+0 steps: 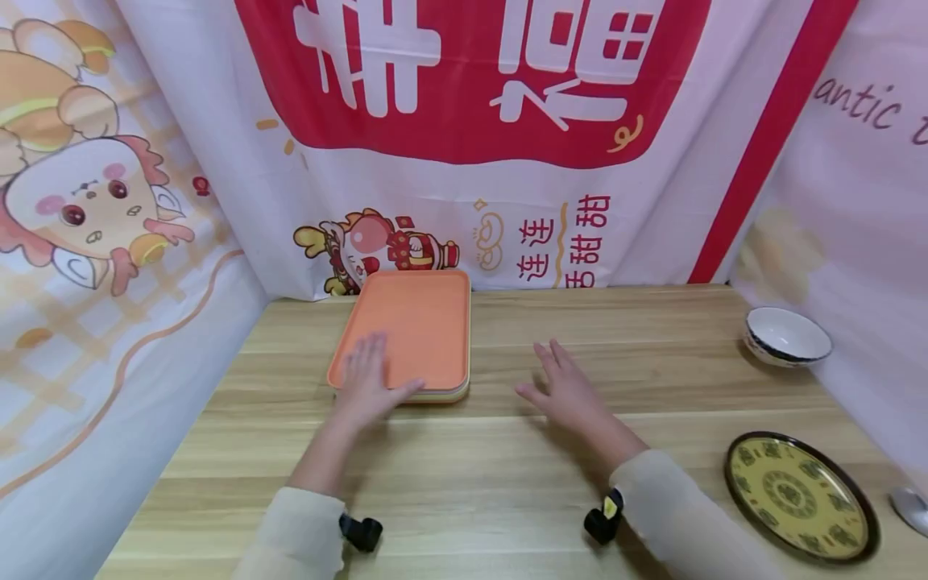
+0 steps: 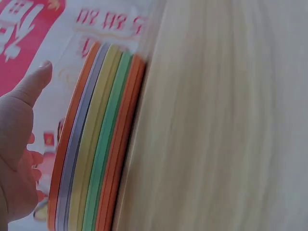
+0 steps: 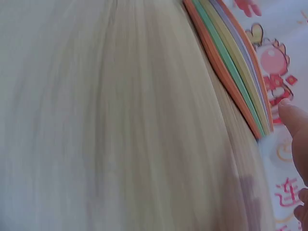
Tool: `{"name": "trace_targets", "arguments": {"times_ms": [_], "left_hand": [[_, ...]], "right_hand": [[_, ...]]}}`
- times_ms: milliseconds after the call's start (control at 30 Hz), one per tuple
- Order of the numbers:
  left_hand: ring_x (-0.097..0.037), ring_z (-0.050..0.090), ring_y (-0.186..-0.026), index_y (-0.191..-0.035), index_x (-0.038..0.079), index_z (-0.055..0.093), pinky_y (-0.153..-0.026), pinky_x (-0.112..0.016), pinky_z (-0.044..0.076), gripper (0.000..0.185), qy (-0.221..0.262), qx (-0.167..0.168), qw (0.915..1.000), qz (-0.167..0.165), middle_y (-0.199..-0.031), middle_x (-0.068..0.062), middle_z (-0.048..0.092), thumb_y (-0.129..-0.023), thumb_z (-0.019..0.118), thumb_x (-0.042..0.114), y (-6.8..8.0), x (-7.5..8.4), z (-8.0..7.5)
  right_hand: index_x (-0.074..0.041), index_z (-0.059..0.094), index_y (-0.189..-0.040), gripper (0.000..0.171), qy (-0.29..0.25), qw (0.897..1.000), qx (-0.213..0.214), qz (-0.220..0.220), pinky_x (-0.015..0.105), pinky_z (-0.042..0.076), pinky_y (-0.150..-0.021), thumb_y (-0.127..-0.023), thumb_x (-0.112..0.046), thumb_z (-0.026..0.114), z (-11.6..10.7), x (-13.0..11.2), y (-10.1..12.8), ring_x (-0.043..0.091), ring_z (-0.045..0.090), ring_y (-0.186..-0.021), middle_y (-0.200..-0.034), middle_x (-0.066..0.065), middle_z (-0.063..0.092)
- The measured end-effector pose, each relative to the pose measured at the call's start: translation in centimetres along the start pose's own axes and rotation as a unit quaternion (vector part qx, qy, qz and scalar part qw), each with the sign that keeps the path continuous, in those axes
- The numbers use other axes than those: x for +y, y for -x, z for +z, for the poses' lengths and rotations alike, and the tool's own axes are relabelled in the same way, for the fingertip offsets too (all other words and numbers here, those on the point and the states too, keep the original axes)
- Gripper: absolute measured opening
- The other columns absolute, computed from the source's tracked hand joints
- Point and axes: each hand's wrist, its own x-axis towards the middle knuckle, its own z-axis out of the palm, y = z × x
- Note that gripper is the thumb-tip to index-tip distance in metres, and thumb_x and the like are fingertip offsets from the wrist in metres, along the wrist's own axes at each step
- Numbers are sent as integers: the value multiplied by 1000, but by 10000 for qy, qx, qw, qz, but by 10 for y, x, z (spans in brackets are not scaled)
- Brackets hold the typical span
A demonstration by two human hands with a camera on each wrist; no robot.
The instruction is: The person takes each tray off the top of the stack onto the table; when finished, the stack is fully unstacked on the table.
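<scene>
A stack of rectangular trays [image 1: 416,322] lies at the back left of the table, orange on top. From the side in the left wrist view, the stacked trays [image 2: 91,144] show orange, purple, yellow, green and orange edges. My left hand [image 1: 368,387] is spread over the near left part of the top tray, thumb out to the right, with nothing in its grasp. To the right of the stack, my right hand [image 1: 567,391] hovers over the bare wood, fingers extended and holding nothing. Its thumb [image 3: 288,115] shows at the right wrist view's edge.
At the right side stand a white bowl [image 1: 786,334] with a dark patterned outside and, nearer, a yellow-green patterned oval plate [image 1: 801,495] with a dark rim. A shiny metal piece [image 1: 909,507] lies at the far right edge. Printed cloths [image 1: 464,217] hang around the wooden table [image 1: 464,499].
</scene>
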Motion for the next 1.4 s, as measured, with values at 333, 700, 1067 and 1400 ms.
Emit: {"name": "trace_targets", "arguments": {"times_ms": [333, 700, 1067, 1400], "left_hand": [[-47, 10, -149, -156, -1, 1, -123, -62, 14, 115, 1117, -215, 9898, -859, -161, -29, 7, -83, 74, 49, 16, -70, -21], [-41, 38, -140, -157, 6, 17, -115, -53, 40, 91, 2630, -217, 9608, -845, -156, -25, 31, -90, 72, 34, 23, -84, -25], [-39, 37, -141, -157, 7, 19, -117, -51, 38, 93, 2657, -263, 9565, -1176, -156, -23, 32, -88, 73, 39, 20, -83, -27], [-35, 27, -148, -155, 2, 19, -124, -47, 26, 92, 3015, 64, 9472, -1086, -159, -22, 27, -87, 76, 26, 15, -65, -43]], "right_hand": [[-8, 19, -157, 92, -1412, 9895, -117, -266, 54, 21, -124, -89, -46, 69, 36, -43, -16, 38, 24, -148, -162, 19, 21], [-8, 25, -156, 89, -2165, 9760, -121, -192, 47, 36, -119, -88, -45, 70, 61, -72, -33, 31, 42, -139, -153, 16, 42], [-5, 32, -153, 79, -2435, 9697, 58, -192, 42, 48, -110, -91, -38, 69, 66, -77, -36, 28, 53, -130, -146, 17, 50], [-7, 32, -153, 78, -2543, 9671, 26, -41, 43, 47, -110, -92, -37, 69, 66, -75, -37, 27, 54, -128, -147, 17, 49]]}}
